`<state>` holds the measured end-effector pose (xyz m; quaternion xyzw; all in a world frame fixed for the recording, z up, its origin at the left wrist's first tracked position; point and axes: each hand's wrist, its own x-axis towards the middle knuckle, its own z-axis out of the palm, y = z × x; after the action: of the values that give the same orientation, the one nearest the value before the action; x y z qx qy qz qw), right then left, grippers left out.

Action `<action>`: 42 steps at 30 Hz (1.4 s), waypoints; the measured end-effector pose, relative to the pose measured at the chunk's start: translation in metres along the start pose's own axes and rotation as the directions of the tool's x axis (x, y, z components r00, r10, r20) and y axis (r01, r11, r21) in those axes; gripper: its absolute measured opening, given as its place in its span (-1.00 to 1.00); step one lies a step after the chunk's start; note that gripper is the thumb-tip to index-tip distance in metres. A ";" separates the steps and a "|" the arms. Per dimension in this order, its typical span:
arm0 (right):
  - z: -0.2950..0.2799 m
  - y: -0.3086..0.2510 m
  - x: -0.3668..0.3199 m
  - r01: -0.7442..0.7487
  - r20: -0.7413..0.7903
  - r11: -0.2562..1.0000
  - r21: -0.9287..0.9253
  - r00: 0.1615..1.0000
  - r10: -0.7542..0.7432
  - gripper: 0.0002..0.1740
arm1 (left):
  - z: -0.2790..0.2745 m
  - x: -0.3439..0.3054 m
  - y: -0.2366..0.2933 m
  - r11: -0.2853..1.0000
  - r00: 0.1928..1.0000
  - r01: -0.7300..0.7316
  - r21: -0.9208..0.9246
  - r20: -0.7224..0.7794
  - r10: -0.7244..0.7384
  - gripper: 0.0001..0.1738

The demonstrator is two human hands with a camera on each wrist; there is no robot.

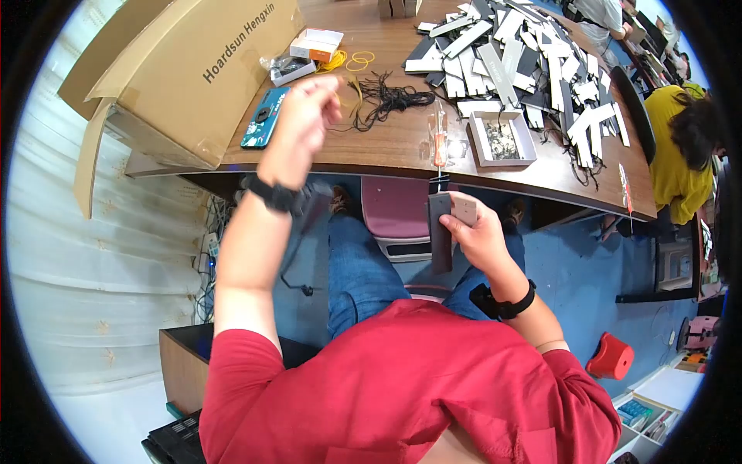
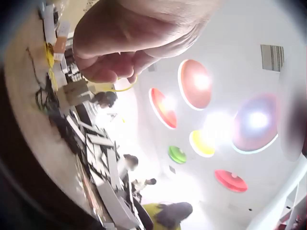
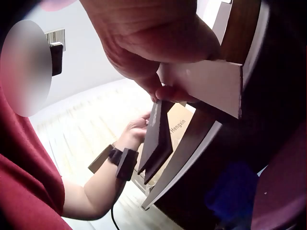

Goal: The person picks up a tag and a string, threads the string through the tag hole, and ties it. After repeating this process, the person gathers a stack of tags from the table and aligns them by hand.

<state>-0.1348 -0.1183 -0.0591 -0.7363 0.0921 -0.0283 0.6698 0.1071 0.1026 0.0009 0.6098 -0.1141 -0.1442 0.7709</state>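
My left hand [image 1: 309, 112] is raised above the table's left part, its fingers curled. At those fingertips, the left wrist view shows a yellow rubber band [image 2: 117, 89] pinched. My right hand [image 1: 483, 232] is in front of the table edge, over my lap. Between its thumb and fingers it grips a long, narrow dark grey card tag [image 1: 440, 236] and a pale card tag [image 1: 464, 207]. In the right wrist view the dark tag [image 3: 157, 139] looks folded into a V, and the pale tag [image 3: 216, 86] sticks out flat on the other side.
A heap of black and white card tags [image 1: 502, 66] covers the table's right part. Nearer are a white box lid [image 1: 525, 147], black cords [image 1: 390, 100], loose yellow rubber bands [image 1: 361, 58] and a blue phone-like thing [image 1: 263, 120]. A large carton [image 1: 201, 77] stands left.
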 end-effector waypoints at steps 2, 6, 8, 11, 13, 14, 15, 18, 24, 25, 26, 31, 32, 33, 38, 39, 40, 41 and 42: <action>0.002 0.009 0.000 -0.005 -0.078 0.999 0.040 0.997 0.008 -0.70 | -0.017 0.027 0.017 0.991 0.986 0.134 0.031 -0.105 -0.130 -0.57; 0.001 0.019 0.003 0.059 -0.089 0.998 -0.010 0.994 -0.059 -0.75 | 0.003 0.003 0.031 0.947 0.984 0.076 0.311 -0.175 -0.021 -0.40; 0.001 0.019 0.003 0.003 -0.096 1.000 0.016 0.995 -0.002 -0.78 | 0.021 -0.027 0.020 0.846 0.995 -0.023 0.533 0.097 -0.033 -0.46; 0.004 0.025 0.004 -0.002 -0.112 0.993 0.120 0.994 0.016 -0.81 | 0.060 -0.093 -0.025 0.754 0.930 -0.216 0.620 0.367 -0.035 -0.76; 0.004 0.026 0.006 0.008 -0.088 0.971 0.240 0.996 0.013 -0.82 | 0.082 -0.123 -0.052 0.856 0.922 -0.111 0.505 0.374 -0.101 -0.73; 0.004 0.027 0.004 -0.004 -0.057 0.950 0.313 0.998 0.024 -0.82 | 0.087 -0.128 -0.070 0.917 0.922 0.012 0.399 0.351 -0.165 -0.75; 0.004 0.028 0.003 -0.020 -0.026 0.923 0.384 0.999 0.033 -0.82 | 0.090 -0.133 -0.080 0.949 0.926 0.098 0.299 0.323 -0.197 -0.78; 0.003 0.033 -0.001 -0.053 -0.021 0.908 0.416 0.997 0.067 -0.85 | 0.095 -0.139 -0.100 0.980 0.964 0.133 0.151 0.211 -0.164 -0.86; 0.008 0.036 -0.004 -0.008 -0.159 0.908 0.419 0.984 0.082 -0.85 | 0.093 -0.141 -0.105 0.986 0.983 0.163 0.033 0.080 -0.165 -0.94; 0.009 0.037 -0.004 -0.024 -0.142 0.916 0.401 0.986 0.088 -0.84 | 0.091 -0.140 -0.110 0.990 0.987 0.137 0.044 0.080 -0.140 -0.94; 0.011 0.039 -0.004 -0.038 -0.126 0.923 0.384 0.988 0.093 -0.84 | 0.087 -0.139 -0.119 0.992 0.990 0.111 0.055 0.080 -0.115 -0.94; 0.018 0.027 -0.002 -0.006 -0.106 0.934 0.358 0.993 0.047 -0.80 | 0.085 -0.140 -0.123 0.995 0.989 0.063 0.077 0.128 -0.073 -0.93; 0.019 0.027 -0.002 0.018 -0.133 0.940 0.340 0.991 0.029 -0.84 | 0.086 -0.141 -0.124 0.995 0.987 0.081 0.062 0.136 -0.089 -0.92; 0.021 0.027 -0.002 0.043 -0.159 0.946 0.321 0.987 0.009 -0.87 | 0.086 -0.142 -0.125 0.994 0.984 0.099 0.046 0.143 -0.104 -0.90; 0.019 0.044 -0.003 0.005 -0.203 0.955 0.297 0.977 0.058 -0.85 | 0.084 -0.141 -0.125 0.989 0.994 0.052 0.138 0.085 -0.065 -0.86; 0.019 0.046 -0.002 -0.008 -0.220 0.939 0.343 0.971 0.089 -0.84 | 0.084 -0.142 -0.125 0.988 0.996 0.045 0.146 0.063 -0.055 -0.86; 0.019 0.047 -0.001 -0.019 -0.235 0.921 0.389 0.965 0.119 -0.82 | 0.079 -0.138 -0.128 0.987 0.999 -0.027 0.156 0.026 0.024 -0.85; 0.018 0.046 0.000 0.009 -0.250 0.941 0.338 0.965 0.081 -0.83 | 0.074 -0.133 -0.130 0.981 0.995 -0.099 0.169 -0.012 0.102 -0.85; 0.016 0.043 0.003 0.036 -0.263 0.957 0.286 0.964 0.042 -0.83 | 0.070 -0.130 -0.130 0.987 0.991 -0.121 0.107 -0.042 0.126 -0.86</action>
<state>-0.1335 -0.1063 -0.1039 -0.6200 0.1772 -0.1390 0.7516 -0.0490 0.0582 -0.1097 0.6442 -0.1402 -0.0748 0.7482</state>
